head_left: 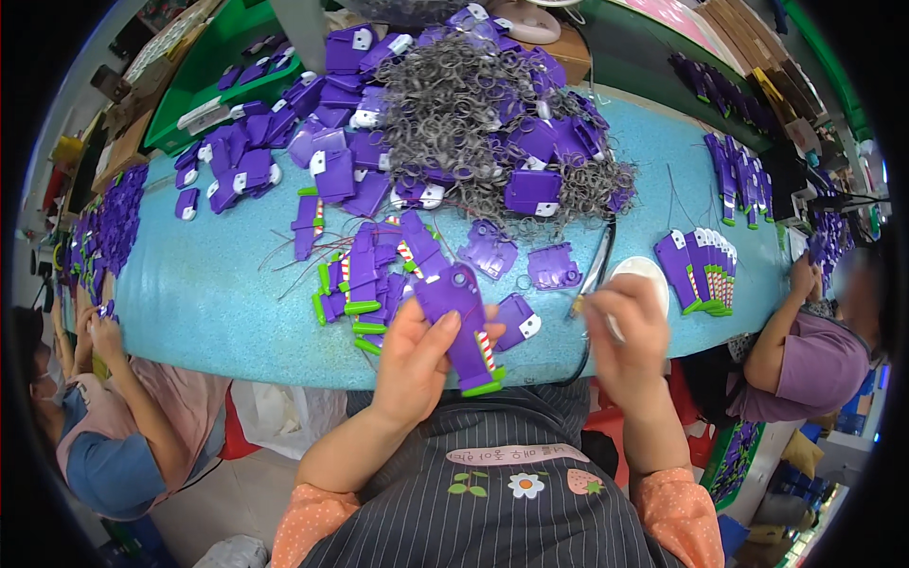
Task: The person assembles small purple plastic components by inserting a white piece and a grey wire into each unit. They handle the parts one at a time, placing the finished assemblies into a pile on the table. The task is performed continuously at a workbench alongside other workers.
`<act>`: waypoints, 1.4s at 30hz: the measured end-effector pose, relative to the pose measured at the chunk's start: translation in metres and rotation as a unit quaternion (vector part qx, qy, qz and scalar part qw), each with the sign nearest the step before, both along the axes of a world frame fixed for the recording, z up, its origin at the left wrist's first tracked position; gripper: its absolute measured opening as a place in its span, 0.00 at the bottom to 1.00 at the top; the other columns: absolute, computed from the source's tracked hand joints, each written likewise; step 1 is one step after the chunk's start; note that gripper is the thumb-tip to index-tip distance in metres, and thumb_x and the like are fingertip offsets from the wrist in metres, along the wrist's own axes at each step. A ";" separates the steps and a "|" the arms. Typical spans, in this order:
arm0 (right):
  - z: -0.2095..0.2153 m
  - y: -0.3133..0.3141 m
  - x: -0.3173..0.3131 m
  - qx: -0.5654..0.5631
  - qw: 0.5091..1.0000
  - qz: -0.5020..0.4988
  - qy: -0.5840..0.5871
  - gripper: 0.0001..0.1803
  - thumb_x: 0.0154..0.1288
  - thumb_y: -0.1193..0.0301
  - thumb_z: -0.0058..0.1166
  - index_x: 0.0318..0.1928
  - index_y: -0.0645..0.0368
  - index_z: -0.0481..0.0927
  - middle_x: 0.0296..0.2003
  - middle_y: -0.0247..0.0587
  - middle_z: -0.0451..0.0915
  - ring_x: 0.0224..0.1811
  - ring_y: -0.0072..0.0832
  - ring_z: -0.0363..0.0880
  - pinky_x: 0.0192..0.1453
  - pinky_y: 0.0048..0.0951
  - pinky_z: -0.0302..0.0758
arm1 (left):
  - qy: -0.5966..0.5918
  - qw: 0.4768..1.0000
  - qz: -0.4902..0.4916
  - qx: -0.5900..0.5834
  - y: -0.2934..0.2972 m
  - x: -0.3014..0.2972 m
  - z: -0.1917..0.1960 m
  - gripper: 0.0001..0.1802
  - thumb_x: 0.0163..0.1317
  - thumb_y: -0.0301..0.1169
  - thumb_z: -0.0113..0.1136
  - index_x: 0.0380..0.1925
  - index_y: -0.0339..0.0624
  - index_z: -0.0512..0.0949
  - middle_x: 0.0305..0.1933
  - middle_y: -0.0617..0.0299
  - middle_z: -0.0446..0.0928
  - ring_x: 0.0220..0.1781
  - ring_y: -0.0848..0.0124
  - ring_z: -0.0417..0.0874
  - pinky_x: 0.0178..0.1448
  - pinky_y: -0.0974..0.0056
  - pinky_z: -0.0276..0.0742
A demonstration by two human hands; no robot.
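Note:
My left hand (414, 364) holds a long purple plastic casing (453, 308) with a round hole at its top, a green end and a red-and-white striped edge. Over a white round dish (651, 273), my right hand (627, 331) is raised with its fingers curled into a pinch; they are blurred, and what they hold cannot be made out. A slim metallic tool (598, 257) lies beside those fingers. Close to my left hand are a heap of similar purple and green casings (365, 270) with thin wires, and a purple piece with a white corner (516, 322).
A large pile of grey coiled rings (464, 104) sits among purple parts at the back. Finished-looking casings (701, 270) lie fanned out on the right of the blue table (218, 303). A green bin (194, 95) stands back left. Other people (805, 350) work on both sides.

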State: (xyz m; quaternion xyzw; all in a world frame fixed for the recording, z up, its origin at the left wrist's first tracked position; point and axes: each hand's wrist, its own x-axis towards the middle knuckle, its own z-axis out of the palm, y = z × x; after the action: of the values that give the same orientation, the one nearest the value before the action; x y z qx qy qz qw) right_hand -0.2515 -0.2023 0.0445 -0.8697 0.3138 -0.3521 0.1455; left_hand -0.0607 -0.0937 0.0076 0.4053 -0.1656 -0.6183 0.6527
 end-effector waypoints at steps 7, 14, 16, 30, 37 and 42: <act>-0.014 -0.020 -0.062 0.092 0.980 -0.175 0.026 0.03 0.50 0.80 0.57 0.27 0.65 0.76 0.25 0.42 0.70 0.30 0.34 0.70 0.34 0.30 0.66 | -0.003 0.989 -0.145 0.000 0.036 -0.003 0.013 0.18 0.67 0.25 0.41 0.57 0.33 0.59 0.52 0.45 0.72 0.52 0.59 0.77 0.56 0.57 0.73; 0.006 -0.003 -0.060 0.172 0.959 -0.181 -0.133 0.02 0.56 0.80 0.53 0.28 0.64 0.73 0.27 0.33 0.68 0.29 0.19 0.64 0.33 0.19 0.60 | 0.029 0.985 -0.168 0.026 0.044 -0.009 0.015 0.19 0.67 0.23 0.41 0.58 0.33 0.59 0.55 0.47 0.69 0.55 0.60 0.75 0.58 0.58 0.71; 0.017 0.012 -0.048 0.256 0.933 -0.116 -0.225 0.02 0.57 0.81 0.50 0.30 0.64 0.71 0.30 0.34 0.67 0.31 0.18 0.64 0.35 0.18 0.61 | 0.025 0.987 -0.159 0.013 0.040 -0.016 0.017 0.19 0.67 0.22 0.40 0.58 0.33 0.59 0.56 0.49 0.69 0.55 0.61 0.75 0.59 0.59 0.70; -0.013 0.057 0.001 0.623 0.708 0.140 -0.300 0.03 0.66 0.78 0.46 0.38 0.62 0.67 0.43 0.40 0.70 0.42 0.19 0.69 0.46 0.22 0.69 | -0.103 0.973 -0.203 -0.042 0.034 -0.023 0.020 0.19 0.67 0.21 0.38 0.58 0.30 0.58 0.56 0.50 0.68 0.56 0.66 0.74 0.59 0.64 0.71; 0.016 0.023 -0.017 0.674 0.722 0.124 -0.095 0.09 0.60 0.74 0.57 0.35 0.61 0.69 0.29 0.29 0.72 0.31 0.14 0.71 0.35 0.17 0.67 | -0.195 0.923 -0.328 -0.052 0.034 -0.015 0.011 0.17 0.65 0.24 0.44 0.54 0.32 0.64 0.45 0.54 0.77 0.44 0.70 0.80 0.48 0.67 0.74; -0.004 0.014 -0.015 0.789 0.547 0.262 -0.098 0.09 0.57 0.74 0.60 0.32 0.64 0.72 0.26 0.27 0.74 0.28 0.13 0.70 0.30 0.18 0.67 | -0.213 0.883 -0.400 -0.125 0.035 -0.002 0.014 0.14 0.64 0.25 0.47 0.50 0.34 0.66 0.42 0.53 0.79 0.42 0.69 0.81 0.46 0.65 0.75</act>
State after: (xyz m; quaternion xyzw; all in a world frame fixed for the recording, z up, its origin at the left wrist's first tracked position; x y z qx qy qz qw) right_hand -0.2660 -0.1880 0.0408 -0.4083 0.2074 0.0084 0.8889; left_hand -0.0627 -0.0583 0.0216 0.3422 -0.5245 -0.6995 0.3442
